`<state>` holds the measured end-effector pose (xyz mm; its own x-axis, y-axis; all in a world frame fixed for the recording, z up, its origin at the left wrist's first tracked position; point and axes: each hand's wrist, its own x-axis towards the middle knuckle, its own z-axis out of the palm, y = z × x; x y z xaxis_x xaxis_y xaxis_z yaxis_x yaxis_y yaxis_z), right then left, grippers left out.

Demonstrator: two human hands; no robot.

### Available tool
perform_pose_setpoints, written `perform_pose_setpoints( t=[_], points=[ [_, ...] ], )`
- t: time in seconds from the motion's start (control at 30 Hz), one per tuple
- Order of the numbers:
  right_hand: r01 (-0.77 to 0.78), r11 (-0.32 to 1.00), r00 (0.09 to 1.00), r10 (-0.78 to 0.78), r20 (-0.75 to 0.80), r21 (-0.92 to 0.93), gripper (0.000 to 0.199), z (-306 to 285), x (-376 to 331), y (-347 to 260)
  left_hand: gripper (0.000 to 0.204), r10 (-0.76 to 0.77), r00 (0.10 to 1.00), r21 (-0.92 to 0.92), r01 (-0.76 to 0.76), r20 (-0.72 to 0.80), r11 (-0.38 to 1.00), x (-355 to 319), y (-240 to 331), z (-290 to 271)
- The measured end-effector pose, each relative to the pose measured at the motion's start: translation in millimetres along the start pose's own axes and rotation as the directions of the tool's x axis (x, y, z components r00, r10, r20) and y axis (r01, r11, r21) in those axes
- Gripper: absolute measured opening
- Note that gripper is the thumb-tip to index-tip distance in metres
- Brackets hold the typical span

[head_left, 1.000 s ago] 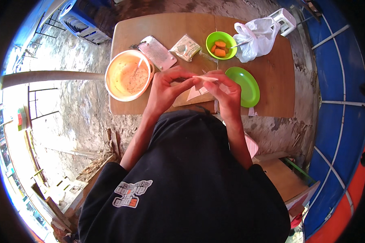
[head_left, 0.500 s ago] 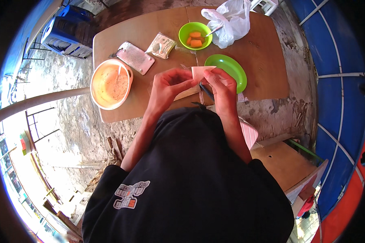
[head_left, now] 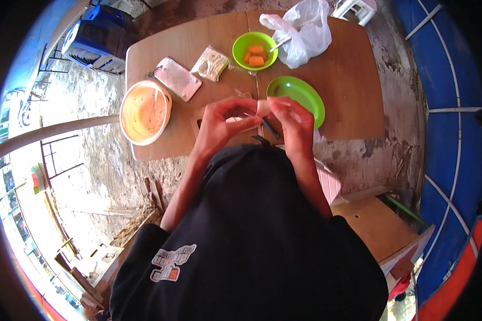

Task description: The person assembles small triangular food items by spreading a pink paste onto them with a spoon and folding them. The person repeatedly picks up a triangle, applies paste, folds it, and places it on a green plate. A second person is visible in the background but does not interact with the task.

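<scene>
Over the near edge of the wooden table (head_left: pixel 353 85), my left hand (head_left: pixel 225 119) and my right hand (head_left: pixel 294 120) come close together. Between their fingertips is a small, thin, pale sheet (head_left: pixel 263 108), pinched from both sides and partly covered by the fingers. Below it lies a dark handle-like thing (head_left: pixel 271 129), the rest of which I cannot make out. Some flat, pale material is partly hidden behind my left hand. Just beyond my right hand rests an oval green plate (head_left: pixel 303 96) with nothing visible on it.
An orange basin (head_left: pixel 131 115) with residue and a utensil stands at the left. Beyond are a pinkish board (head_left: pixel 178 79), a clear-wrapped packet (head_left: pixel 211 64), a green bowl (head_left: pixel 238 48) of orange chunks with a spoon (head_left: pixel 280 44), and a white plastic bag (head_left: pixel 308 43).
The pale sheet was raised and showed more of its face; now it is lower and mostly covered by my fingers. Both hands have dropped slightly toward me.
</scene>
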<state>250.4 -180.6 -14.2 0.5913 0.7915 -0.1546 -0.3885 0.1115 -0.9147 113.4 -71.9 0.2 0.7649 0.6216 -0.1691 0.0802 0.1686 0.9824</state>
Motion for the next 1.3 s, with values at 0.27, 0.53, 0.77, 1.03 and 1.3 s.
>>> perform_pose_setpoints(
  t=[0.27, 0.53, 0.77, 1.03, 1.3],
  points=[
    [-0.032, 0.998, 0.993, 0.025, 0.119, 0.060, 0.015, -10.5, 1.6, -5.5, 0.017, -0.002, 0.994, 0.033, 0.005, -0.107, 0.999, 12.7, 1.3, 8.6],
    [-0.023, 0.981, 1.000, 0.021, 0.009, 0.194, 0.021, -23.9, 6.3, 8.9, 0.027, -0.093, 0.994, -0.017, 0.092, -0.050, 0.996, 20.3, -2.4, 23.5],
    [-0.086, 0.986, 0.995, 0.093, -0.042, 0.140, 0.016, -28.6, 1.2, 11.4, 0.038, -0.118, 0.992, -0.020, 0.119, 0.032, 0.993, 21.4, -6.8, 25.7],
    [-0.053, 0.999, 0.986, 0.053, -0.157, 0.008, 0.016, -74.8, 16.6, 49.9, 0.034, -0.029, 0.998, -0.075, 0.025, -0.048, 0.997, 13.3, -39.4, 5.0],
    [0.174, 0.542, 0.980, -0.173, 0.094, -0.822, 0.022, -181.4, 131.7, 108.3, 0.058, -0.256, 0.909, 0.402, 0.381, -0.329, 0.833, -24.1, -142.2, -82.6]
  ],
)
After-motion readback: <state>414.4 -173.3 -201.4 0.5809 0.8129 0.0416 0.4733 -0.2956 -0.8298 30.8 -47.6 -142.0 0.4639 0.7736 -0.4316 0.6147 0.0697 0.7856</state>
